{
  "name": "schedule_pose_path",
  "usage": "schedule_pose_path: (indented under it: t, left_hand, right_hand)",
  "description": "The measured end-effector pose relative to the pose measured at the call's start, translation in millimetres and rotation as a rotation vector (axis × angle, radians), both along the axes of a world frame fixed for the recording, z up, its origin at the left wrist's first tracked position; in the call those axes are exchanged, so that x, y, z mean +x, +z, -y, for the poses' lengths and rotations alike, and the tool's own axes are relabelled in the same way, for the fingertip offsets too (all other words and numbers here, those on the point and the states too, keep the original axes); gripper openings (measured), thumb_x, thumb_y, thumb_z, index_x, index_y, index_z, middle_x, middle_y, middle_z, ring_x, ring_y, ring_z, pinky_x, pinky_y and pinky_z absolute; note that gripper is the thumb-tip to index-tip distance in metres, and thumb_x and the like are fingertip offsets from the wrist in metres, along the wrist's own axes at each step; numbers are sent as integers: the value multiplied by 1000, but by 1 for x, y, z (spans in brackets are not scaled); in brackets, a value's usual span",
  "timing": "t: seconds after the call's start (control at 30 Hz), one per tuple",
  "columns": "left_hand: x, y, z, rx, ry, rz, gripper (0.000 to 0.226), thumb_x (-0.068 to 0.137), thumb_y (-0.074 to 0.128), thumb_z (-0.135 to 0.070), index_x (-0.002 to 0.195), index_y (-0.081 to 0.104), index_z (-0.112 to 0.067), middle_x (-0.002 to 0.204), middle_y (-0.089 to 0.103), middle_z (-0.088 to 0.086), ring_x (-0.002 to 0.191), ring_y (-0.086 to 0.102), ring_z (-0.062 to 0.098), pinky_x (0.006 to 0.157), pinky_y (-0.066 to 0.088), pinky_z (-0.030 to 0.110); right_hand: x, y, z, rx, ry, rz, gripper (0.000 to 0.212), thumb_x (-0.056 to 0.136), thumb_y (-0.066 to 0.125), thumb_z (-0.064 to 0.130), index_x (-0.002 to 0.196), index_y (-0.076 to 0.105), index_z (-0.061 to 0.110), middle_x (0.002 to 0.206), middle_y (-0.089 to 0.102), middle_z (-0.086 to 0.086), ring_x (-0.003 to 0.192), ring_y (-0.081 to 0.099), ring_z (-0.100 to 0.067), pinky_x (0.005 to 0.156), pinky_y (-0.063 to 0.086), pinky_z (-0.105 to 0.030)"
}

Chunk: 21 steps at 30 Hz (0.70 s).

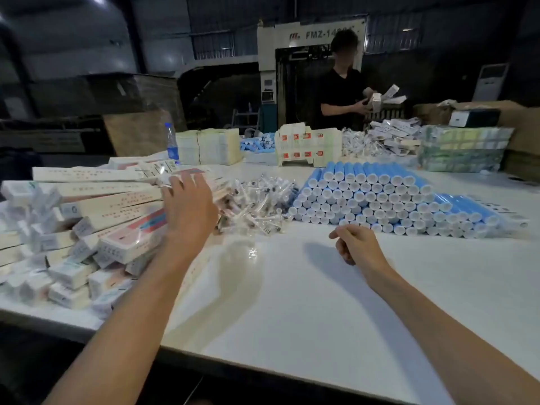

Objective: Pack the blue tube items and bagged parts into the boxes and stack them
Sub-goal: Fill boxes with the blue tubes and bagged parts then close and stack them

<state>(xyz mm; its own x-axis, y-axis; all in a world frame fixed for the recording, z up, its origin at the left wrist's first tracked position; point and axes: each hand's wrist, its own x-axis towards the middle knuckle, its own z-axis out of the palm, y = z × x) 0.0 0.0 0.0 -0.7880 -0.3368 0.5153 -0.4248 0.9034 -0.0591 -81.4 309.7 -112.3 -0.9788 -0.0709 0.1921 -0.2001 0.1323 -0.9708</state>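
Note:
A big pile of blue tubes (380,197) with white caps lies stacked on the white table (292,302), right of centre. Clear bagged parts (257,203) form a heap just left of the tubes. Long white boxes (96,206) are piled at the left. My left hand (188,207) is stretched out with fingers spread over the right edge of the box pile, holding nothing. My right hand (355,242) hovers over bare table just in front of the tubes, fingers loosely curled and empty.
A person in a dark shirt (340,95) stands across the table handling boxes. Flat box stacks (209,146), a red-marked carton stack (308,144), more blue tubes (258,143), a water bottle (171,141) and wrapped bundles (461,149) line the far side.

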Motion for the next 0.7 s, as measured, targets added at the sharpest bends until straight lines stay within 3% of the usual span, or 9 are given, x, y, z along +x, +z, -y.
schedule_pose_path:
  t: [0.1,0.23,0.3,0.37,0.47,0.5,0.63,0.7]
  left_hand:
    - [15,8,37,-9,230,149,76,100,65,-56,151,43,-5,158,39,21,146,34,43,119,34,51]
    - [31,5,54,-14,240,375,70,93,66,-70,141,60,-18,152,40,16,144,33,39,119,34,46]
    - [36,5,52,-20,219,363,74,93,68,-66,144,54,-14,153,42,16,145,36,38,119,36,45]
    - [43,10,54,5,174,266,72,95,71,-58,143,51,-9,143,52,15,133,48,36,108,45,44]
    - [57,21,56,205,33,131,64,96,71,-57,138,54,-13,118,65,9,104,61,29,77,46,39]
    - [61,27,53,275,-42,99,63,97,68,-61,138,55,-16,118,67,7,100,61,26,71,44,36]
    - [63,47,13,511,-434,107,68,93,45,-80,139,55,-30,120,66,-10,97,62,15,75,46,36]
    - [54,48,-20,748,-615,119,75,84,43,-84,138,54,-33,113,66,-14,91,64,9,70,48,30]
  right_hand:
    - [-2,1,1,17,-4,8,30,108,52,20,92,69,1,62,56,-7,51,42,-17,48,31,-26]
    - [2,4,4,19,28,7,31,108,53,19,92,69,-1,63,55,-9,52,42,-17,49,32,-26]
    - [4,5,4,19,33,14,31,108,53,18,91,69,-2,63,55,-10,51,43,-17,48,32,-26]
    - [5,5,5,13,39,20,30,107,53,16,90,69,-2,62,55,-9,51,43,-17,49,33,-26]
    - [5,4,5,-5,38,26,29,106,53,15,88,69,-1,60,56,-8,51,44,-18,49,32,-28]
    - [5,4,5,-3,40,27,29,106,53,15,88,69,0,60,56,-8,51,44,-18,49,32,-27]
    - [4,3,6,4,41,26,29,106,54,16,88,69,0,59,57,-7,51,45,-18,48,33,-26]
    - [5,3,5,5,37,23,29,106,54,17,88,70,0,59,58,-6,51,47,-18,47,34,-25]
